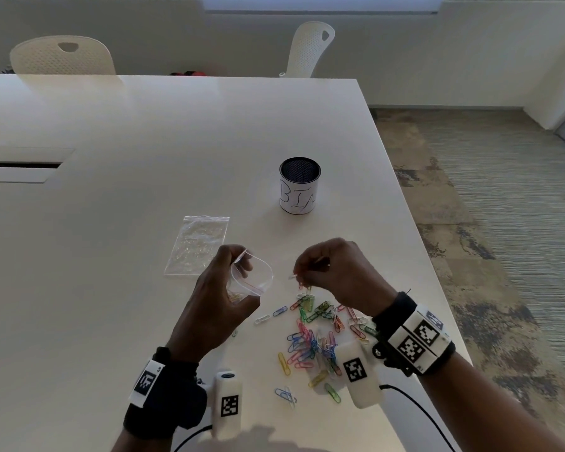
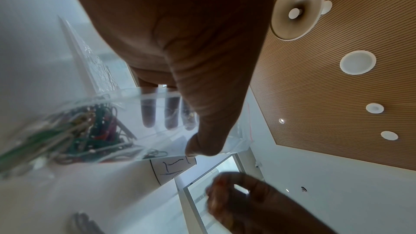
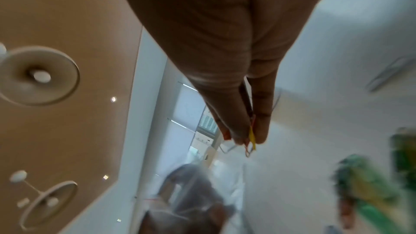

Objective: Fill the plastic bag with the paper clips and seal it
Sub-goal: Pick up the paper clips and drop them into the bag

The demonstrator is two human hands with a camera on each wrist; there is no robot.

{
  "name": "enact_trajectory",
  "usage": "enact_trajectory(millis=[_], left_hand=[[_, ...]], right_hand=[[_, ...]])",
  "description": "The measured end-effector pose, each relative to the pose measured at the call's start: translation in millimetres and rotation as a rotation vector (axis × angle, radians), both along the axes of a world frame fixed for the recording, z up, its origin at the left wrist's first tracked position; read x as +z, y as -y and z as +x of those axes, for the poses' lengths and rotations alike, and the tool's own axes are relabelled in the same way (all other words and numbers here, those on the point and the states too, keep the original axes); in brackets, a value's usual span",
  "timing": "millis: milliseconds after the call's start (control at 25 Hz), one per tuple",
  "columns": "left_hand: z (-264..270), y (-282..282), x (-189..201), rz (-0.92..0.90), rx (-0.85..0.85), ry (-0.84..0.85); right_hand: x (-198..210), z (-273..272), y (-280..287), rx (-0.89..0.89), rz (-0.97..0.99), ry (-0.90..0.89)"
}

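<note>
My left hand (image 1: 224,298) holds a small clear zip bag (image 1: 253,277) above the table, its mouth held open toward the right, with a red line under the rim. In the left wrist view several coloured paper clips (image 2: 90,129) lie inside the plastic bag (image 2: 126,113), thumb and fingers on either side of the plastic. My right hand (image 1: 333,272) pinches a few paper clips (image 3: 251,138) just right of the bag mouth, above the pile of coloured paper clips (image 1: 317,337) on the table.
A stack of clear spare bags (image 1: 198,244) lies flat behind my left hand. A mesh cup (image 1: 299,185) labelled BIN stands farther back. The white table (image 1: 128,141) edge runs close on the right. Two white chairs (image 1: 62,55) stand at the far side.
</note>
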State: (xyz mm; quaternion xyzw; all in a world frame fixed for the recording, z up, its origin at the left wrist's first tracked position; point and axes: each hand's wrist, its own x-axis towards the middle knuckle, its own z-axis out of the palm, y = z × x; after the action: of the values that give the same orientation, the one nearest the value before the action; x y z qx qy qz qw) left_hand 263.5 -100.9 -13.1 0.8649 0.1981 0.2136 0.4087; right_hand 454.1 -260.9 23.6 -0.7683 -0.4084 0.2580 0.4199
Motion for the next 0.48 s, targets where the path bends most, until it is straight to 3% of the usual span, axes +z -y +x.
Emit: enact_trajectory(millis=[80,200,360,480], left_hand=[[0,0,0,0.002,-0.003,0.002],[0,0,2,0.004,-0.001,-0.007],[-1,2,7,-0.034,0.005,-0.025],[-1,2,7,-0.046,0.003,-0.029]], right_hand=[[18,-10,-5,-0.044,0.184,-0.076],[36,-31,-20,-0.036,0.303,-0.028],[29,-53,-39,0.077,0.257,0.219],[29,-56,-42,0.099,0.218,0.262]])
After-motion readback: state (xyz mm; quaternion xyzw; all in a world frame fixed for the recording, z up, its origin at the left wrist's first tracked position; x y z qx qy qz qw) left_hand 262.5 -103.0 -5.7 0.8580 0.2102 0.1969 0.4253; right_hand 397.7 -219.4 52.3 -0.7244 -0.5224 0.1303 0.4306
